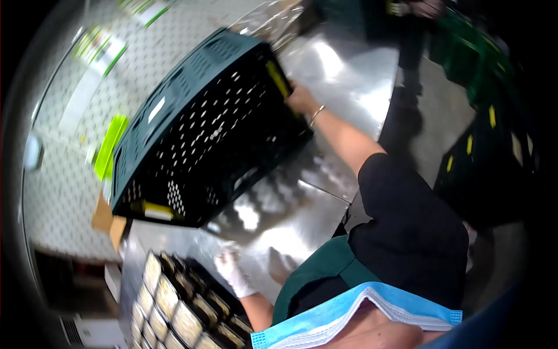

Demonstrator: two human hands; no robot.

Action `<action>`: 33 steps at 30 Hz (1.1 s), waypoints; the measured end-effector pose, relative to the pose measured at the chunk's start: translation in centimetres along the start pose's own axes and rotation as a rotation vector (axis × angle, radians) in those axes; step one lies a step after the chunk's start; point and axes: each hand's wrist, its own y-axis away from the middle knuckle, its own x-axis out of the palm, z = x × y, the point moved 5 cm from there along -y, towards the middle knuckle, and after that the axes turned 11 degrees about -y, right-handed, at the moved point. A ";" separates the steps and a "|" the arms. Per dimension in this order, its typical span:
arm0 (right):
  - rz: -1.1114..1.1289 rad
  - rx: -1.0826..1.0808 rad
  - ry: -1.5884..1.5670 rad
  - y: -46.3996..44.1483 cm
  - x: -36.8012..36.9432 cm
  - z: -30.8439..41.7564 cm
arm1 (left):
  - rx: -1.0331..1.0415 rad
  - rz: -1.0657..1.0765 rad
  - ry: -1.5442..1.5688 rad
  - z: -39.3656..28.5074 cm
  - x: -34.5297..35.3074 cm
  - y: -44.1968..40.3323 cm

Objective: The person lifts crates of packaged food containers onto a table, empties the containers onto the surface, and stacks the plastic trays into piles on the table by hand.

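Dark-green perforated plastic crate, right hand curled round rim; gloved left hand loosely bunched near stacked packs.

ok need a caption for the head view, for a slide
Right hand gripping a tilted crate over a metal table, gloved left hand near rows of packs

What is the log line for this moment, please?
Right hand: grips crate at end | crate: tilted, open side facing camera | left hand: white-gloved, off crate, near stacked packs
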 end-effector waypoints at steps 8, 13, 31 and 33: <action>0.239 0.118 0.166 18.9 -2.2 14.2 | 0.119 -0.236 0.057 -8.2 -0.6 -12.4; 0.199 0.144 0.053 24.6 -4.4 19.9 | 0.139 0.052 0.087 -9.6 -0.3 -15.9; -1.051 0.198 0.010 64.1 -44.5 47.1 | 0.095 1.280 0.037 -22.4 16.8 15.9; -1.290 0.292 0.180 69.6 -45.8 50.5 | 0.022 1.565 0.094 -23.2 18.7 23.7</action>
